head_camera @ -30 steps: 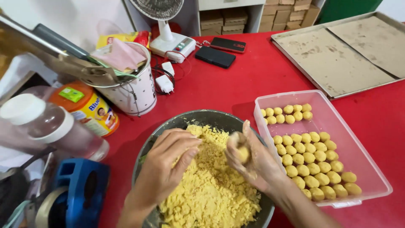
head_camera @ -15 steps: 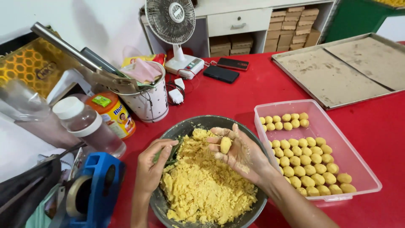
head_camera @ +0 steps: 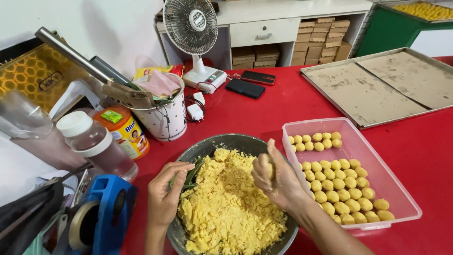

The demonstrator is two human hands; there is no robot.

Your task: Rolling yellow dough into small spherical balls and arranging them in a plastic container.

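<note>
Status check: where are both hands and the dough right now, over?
Right hand closed around a small dough lump above the bowl. Left hand at the bowl's left rim, touching green leaves. Rolled balls fill the clear tub beside it.

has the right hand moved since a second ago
Yes. The right hand has lifted off the crumbly yellow dough and now sits over the bowl's right rim, closer to the clear tray, closed around a small lump.
</note>
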